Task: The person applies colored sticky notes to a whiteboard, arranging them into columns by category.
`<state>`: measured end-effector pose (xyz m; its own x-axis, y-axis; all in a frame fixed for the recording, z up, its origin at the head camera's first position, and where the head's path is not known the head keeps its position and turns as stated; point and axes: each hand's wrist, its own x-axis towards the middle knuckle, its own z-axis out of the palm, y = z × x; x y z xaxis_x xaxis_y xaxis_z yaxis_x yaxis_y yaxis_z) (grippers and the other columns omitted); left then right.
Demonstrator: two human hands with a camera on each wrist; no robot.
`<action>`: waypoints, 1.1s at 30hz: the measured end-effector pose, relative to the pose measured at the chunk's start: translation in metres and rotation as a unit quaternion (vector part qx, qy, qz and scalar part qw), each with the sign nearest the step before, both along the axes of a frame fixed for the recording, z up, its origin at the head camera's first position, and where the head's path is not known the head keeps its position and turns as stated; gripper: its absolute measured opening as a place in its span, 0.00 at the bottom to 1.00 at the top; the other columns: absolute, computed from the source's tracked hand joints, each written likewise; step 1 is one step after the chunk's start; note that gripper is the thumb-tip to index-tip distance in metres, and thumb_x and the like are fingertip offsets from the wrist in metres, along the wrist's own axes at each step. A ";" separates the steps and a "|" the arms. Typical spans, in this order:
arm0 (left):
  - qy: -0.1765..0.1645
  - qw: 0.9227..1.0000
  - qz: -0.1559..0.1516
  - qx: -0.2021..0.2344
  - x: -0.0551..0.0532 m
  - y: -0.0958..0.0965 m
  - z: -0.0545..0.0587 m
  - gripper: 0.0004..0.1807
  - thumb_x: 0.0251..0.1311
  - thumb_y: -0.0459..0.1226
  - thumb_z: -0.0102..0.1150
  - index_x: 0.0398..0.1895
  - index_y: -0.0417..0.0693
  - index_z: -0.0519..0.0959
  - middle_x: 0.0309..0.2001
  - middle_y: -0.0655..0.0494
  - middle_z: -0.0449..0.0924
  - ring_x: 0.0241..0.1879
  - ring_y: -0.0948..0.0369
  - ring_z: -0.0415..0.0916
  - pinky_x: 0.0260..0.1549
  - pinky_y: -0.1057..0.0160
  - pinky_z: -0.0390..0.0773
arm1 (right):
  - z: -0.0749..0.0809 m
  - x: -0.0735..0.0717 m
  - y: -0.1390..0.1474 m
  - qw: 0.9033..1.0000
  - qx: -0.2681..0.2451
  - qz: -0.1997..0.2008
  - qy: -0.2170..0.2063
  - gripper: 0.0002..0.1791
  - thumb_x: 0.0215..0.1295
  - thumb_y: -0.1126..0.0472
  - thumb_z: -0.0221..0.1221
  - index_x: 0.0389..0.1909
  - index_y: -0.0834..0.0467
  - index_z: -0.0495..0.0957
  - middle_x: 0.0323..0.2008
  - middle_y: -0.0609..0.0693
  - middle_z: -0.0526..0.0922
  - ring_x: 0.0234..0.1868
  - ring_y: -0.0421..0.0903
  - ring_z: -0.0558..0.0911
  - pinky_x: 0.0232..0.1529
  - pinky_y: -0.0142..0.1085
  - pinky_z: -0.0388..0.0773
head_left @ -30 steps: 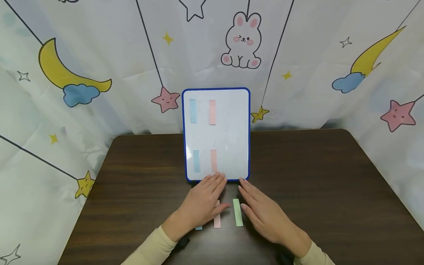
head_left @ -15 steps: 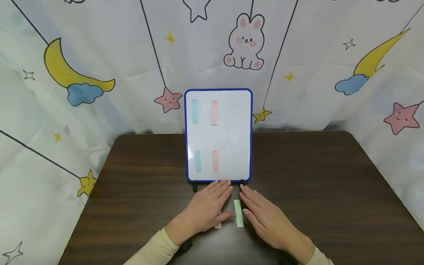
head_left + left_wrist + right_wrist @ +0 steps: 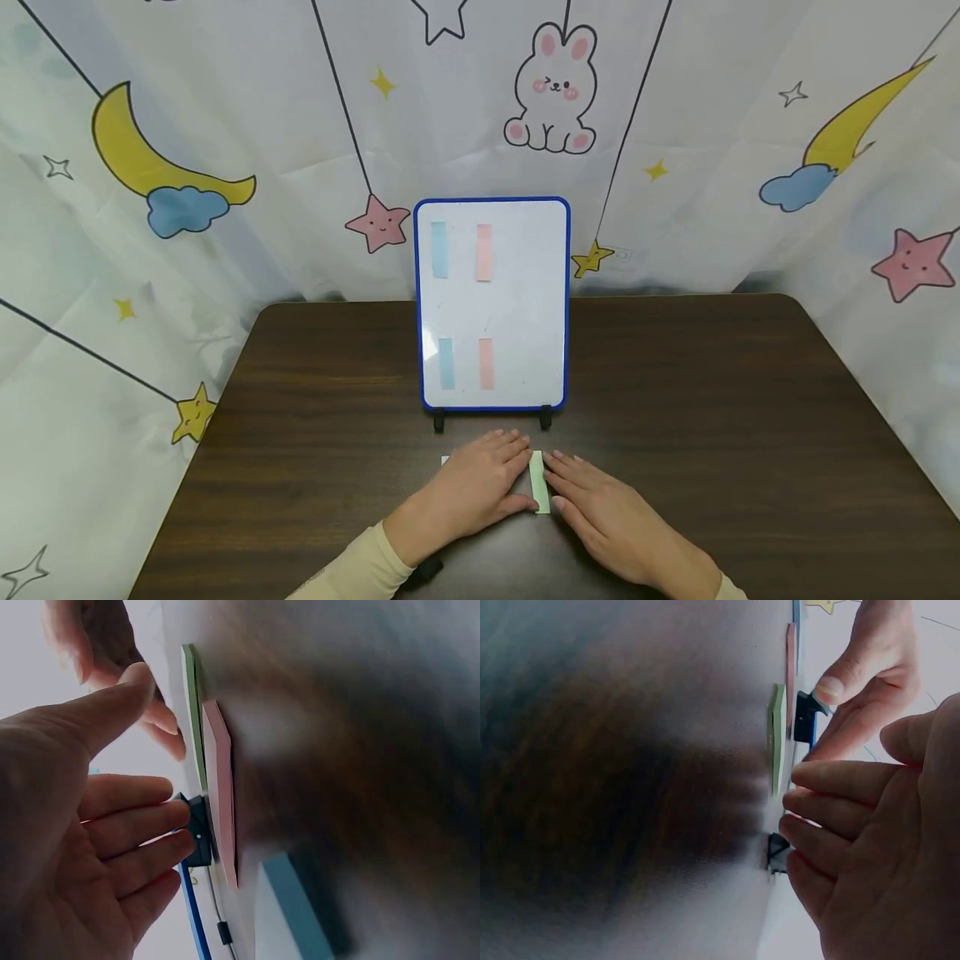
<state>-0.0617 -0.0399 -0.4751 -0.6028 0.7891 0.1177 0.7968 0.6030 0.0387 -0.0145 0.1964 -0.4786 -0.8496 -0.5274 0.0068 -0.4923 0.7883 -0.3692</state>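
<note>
A green sticky-note pad (image 3: 537,483) lies on the table between my two hands. My left hand (image 3: 476,487), fingers straight and palm down, is held over a pink sticky-note pad (image 3: 220,772) and a blue one (image 3: 296,907), hiding most of both from the head view. Its thumb comes close to the green pad; contact cannot be told there. My right hand (image 3: 611,517) has straight fingers just right of the green pad and holds nothing. Behind them stands a whiteboard (image 3: 525,308), bearing two blue strips (image 3: 439,250) and two pink strips (image 3: 483,252) in two rows.
Two black feet (image 3: 545,417) prop the whiteboard at its lower edge. The brown table (image 3: 697,392) extends to both sides. A printed white curtain (image 3: 300,100) hangs behind. Something black (image 3: 423,573) shows beneath my left wrist.
Both hands have drawn back from the whiteboard toward my body. The whiteboard's lower pink strip and both feet are uncovered, while my left hand has come to cover the pink pad.
</note>
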 end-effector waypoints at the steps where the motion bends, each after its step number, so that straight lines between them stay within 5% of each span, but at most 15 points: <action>1: -0.002 1.000 0.000 0.001 0.001 0.001 -0.001 0.34 0.67 0.61 0.47 0.63 0.46 0.75 0.63 0.53 0.77 0.66 0.57 0.73 0.68 0.60 0.71 | 0.000 0.000 0.000 1.000 0.001 0.000 -0.004 0.25 0.77 0.46 0.43 0.69 0.48 0.68 0.72 0.42 0.66 0.73 0.43 0.66 0.69 0.45 0.71; 19: 0.004 1.000 0.016 0.016 0.006 0.016 -0.006 0.35 0.58 0.63 0.55 0.57 0.47 0.80 0.56 0.55 0.83 0.59 0.59 0.79 0.64 0.61 0.75 | -0.003 0.005 0.000 1.000 0.015 0.025 0.003 0.26 0.78 0.44 0.39 0.70 0.49 0.68 0.72 0.42 0.66 0.72 0.43 0.68 0.66 0.44 0.74; 33: -0.001 0.999 0.030 0.038 0.004 0.019 -0.009 0.24 0.56 0.59 0.61 0.43 0.52 0.84 0.52 0.58 0.85 0.55 0.61 0.81 0.63 0.63 0.75 | 0.002 0.001 -0.001 1.000 0.007 0.000 -0.017 0.27 0.78 0.45 0.41 0.71 0.50 0.67 0.72 0.43 0.66 0.72 0.43 0.68 0.67 0.45 0.73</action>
<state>-0.0581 -0.0212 -0.4837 -0.6489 0.7406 0.1747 0.7593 0.6449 0.0867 -0.0139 0.1954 -0.4771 -0.8488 -0.5280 -0.0290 -0.4804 0.7929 -0.3749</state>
